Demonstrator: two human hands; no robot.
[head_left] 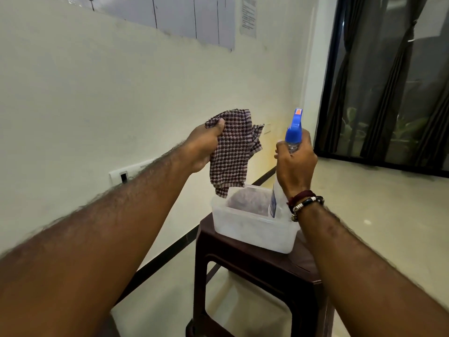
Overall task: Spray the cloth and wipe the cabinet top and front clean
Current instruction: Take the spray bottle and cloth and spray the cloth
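Note:
My left hand (pixel 204 147) grips a brown-and-white checked cloth (pixel 233 152), held up in the air with its lower end hanging just above a plastic tub. My right hand (pixel 296 164) grips the neck of a clear spray bottle (pixel 277 200) with a blue trigger head (pixel 294 128). The bottle stands upright beside the cloth, its base hidden behind my wrist and the tub. No cabinet is in view.
A translucent white plastic tub (pixel 252 229) sits on a dark brown plastic stool (pixel 255 268). A cream wall with a switch plate (pixel 121 175) runs along the left. Dark curtains and a glass door (pixel 388 81) stand at the right, with pale floor (pixel 388 215) below.

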